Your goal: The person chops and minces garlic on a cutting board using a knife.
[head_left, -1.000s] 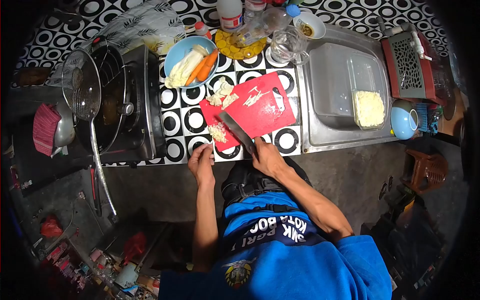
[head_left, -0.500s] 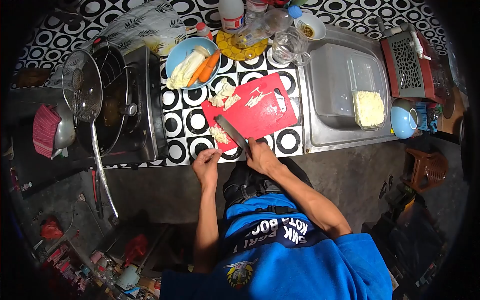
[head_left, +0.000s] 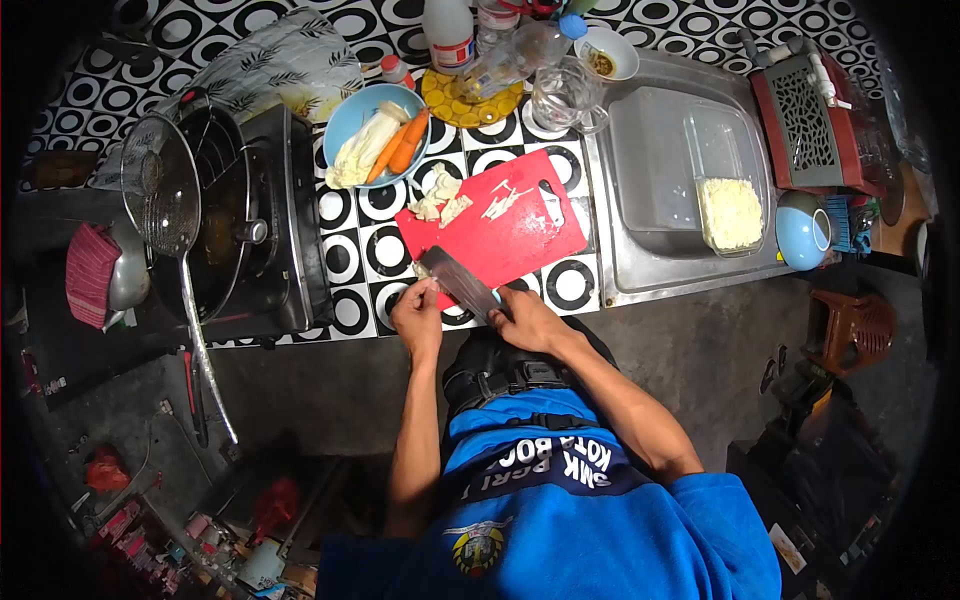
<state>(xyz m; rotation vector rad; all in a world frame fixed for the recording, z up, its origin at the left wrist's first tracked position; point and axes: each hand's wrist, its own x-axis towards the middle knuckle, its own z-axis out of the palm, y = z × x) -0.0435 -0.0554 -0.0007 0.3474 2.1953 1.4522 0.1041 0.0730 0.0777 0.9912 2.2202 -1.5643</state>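
Note:
My right hand [head_left: 526, 322] is closed around the handle of a knife [head_left: 458, 280], whose broad blade lies over the near left edge of a red cutting board [head_left: 520, 235]. Beside the blade tip, my left hand [head_left: 416, 312] has its fingers pinched together at the board's left corner. Whatever is between those fingers is too small to make out. A pale chopped heap [head_left: 421, 270] is mostly hidden by the blade and the left hand. Farther up the board lie pale cabbage-like pieces [head_left: 440, 195] and thin pale strips [head_left: 503, 202].
A blue plate [head_left: 338, 128] holds a pale leafy vegetable and carrots [head_left: 404, 148]. On the left is a stove with a wok and a strainer [head_left: 160, 190]. To the right, a steel sink [head_left: 640, 285] bears a clear container of white shreds [head_left: 732, 215]. Bottles and a glass mug [head_left: 562, 95] stand behind.
My left hand has moved up to the board's corner beside the blade. The blade has turned more face-up and now covers much of the chopped heap. The view has shifted slightly.

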